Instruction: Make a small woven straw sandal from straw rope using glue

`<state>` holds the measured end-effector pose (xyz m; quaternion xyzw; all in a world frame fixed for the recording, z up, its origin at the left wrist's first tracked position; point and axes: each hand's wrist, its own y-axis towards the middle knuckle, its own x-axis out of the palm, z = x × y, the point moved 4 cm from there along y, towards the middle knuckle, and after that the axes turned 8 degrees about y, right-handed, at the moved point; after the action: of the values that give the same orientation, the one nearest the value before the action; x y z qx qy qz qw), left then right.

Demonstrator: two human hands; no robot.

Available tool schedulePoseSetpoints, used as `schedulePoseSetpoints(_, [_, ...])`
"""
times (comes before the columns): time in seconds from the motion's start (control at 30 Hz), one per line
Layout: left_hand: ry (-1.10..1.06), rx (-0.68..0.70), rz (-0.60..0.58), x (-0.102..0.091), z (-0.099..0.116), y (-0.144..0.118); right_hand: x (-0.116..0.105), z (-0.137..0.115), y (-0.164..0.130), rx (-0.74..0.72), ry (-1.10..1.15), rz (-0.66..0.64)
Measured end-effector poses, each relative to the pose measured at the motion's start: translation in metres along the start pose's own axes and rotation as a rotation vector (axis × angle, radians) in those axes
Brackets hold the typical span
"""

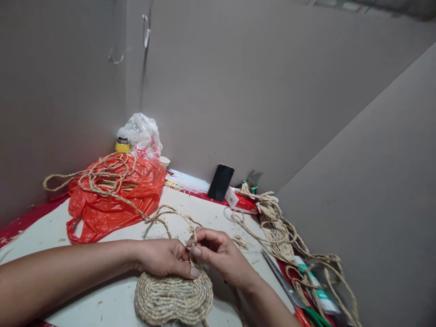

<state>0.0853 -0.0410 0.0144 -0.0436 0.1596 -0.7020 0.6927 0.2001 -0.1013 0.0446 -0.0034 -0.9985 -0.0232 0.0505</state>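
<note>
A woven straw piece (173, 297), made of coiled braided cord in a rounded, waisted shape, is in front of me at the table's near side. My left hand (166, 256) grips its far edge, thumb lying on top. Close beside it, my right hand (216, 254) pinches a strand of braided straw cord (192, 225) between thumb and fingertips, just above the piece. From there the cord runs back and left to a loose heap on a red plastic bag (119, 213). My left fingertips are partly hidden.
A black phone (220, 182) leans near the wall beside a red and white box (243, 202). At right lie more coiled straw cord (277, 231), scissors (286, 284) and a white and green tube (316, 286). A white plastic bag (141, 134) and yellow-bodied container (122, 145) stand at back left.
</note>
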Motion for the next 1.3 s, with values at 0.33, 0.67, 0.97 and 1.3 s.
schedulePoseSetpoints(0.33, [-0.203, -0.044, 0.203, -0.007, 0.0, 0.001, -0.012, 0.004, -0.003, 0.074, 0.221, 0.039])
schedulePoseSetpoints(0.67, [-0.206, 0.143, 0.54, -0.034, -0.012, 0.015, -0.011, -0.005, -0.001, 0.169, 0.069, 0.115])
schedulePoseSetpoints(0.97, [-0.236, 0.196, 0.8, -0.052, -0.01, 0.011, -0.014, 0.006, 0.005, 0.121, -0.174, 0.258])
schedulePoseSetpoints(1.3, [-0.142, 0.266, 0.829, -0.047, -0.006, 0.009, -0.014, 0.002, 0.001, -0.014, -0.34, 0.331])
